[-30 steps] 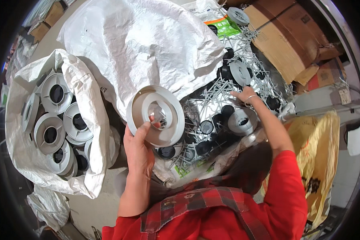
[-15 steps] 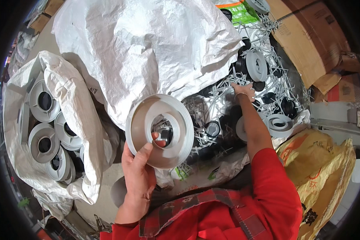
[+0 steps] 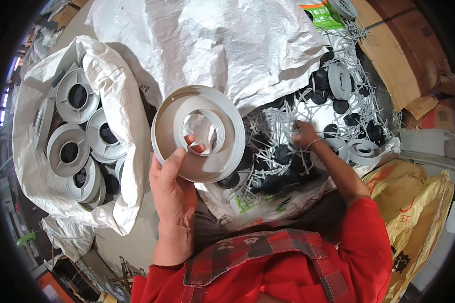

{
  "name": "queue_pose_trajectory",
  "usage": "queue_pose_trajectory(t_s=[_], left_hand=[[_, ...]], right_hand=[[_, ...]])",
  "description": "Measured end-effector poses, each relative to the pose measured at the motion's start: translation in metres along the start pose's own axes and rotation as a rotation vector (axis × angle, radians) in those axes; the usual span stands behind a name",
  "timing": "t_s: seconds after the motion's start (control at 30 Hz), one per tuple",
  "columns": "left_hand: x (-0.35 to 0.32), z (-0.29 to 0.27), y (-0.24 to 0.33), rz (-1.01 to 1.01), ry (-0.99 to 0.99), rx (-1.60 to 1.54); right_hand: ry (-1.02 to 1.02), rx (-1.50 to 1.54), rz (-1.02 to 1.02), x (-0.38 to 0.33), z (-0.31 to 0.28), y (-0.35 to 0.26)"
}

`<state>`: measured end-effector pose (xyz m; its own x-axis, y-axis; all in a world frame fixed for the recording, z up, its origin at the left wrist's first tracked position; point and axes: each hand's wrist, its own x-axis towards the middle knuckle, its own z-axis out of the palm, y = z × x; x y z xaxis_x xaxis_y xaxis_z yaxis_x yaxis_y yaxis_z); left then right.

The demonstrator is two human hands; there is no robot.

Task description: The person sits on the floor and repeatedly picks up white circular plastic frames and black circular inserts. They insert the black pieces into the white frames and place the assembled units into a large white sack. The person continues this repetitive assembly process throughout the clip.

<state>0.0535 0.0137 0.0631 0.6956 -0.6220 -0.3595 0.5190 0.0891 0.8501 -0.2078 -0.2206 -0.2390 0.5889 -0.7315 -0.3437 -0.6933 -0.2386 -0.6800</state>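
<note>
My left hand (image 3: 173, 194) grips a round grey plastic ring (image 3: 168, 132) by its lower edge. The thumb lies on its near face and fingertips show through the ringed centre hole. The ring is held up and tilted, facing me. To the right, my right hand (image 3: 306, 135) is down in a pile of thin grey plastic sticks (image 3: 280, 118), its fingers bent and drawn together. Whatever is between those fingertips is too small to make out. Black round caps (image 3: 282, 154) lie mixed among the sticks around it.
An open white woven sack (image 3: 129, 136) at left holds several grey rings (image 3: 68, 151). A large white sheet (image 3: 187, 45) covers the far middle. More grey rings (image 3: 364, 150) lie by the pile. Cardboard (image 3: 397, 50) and a yellow sack (image 3: 414, 202) stand on the right.
The left hand has raised the ring slightly. My right hand has moved down within the pile, and its fingers, stretched before, are now drawn in. The whole view has shifted a little.
</note>
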Motion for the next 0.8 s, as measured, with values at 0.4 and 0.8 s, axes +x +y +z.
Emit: queue_pose_trajectory(t_s=[0.4,0.8], left_hand=[[-0.001,-0.022,0.014,0.018,0.025,-0.083],[-0.006,-0.029,0.017,0.018,-0.017,-0.131]], right_hand=[[-0.189,-0.533,-0.007,0.043,0.068,-0.134],[-0.462,-0.476,0.052,0.032,0.057,-0.128]])
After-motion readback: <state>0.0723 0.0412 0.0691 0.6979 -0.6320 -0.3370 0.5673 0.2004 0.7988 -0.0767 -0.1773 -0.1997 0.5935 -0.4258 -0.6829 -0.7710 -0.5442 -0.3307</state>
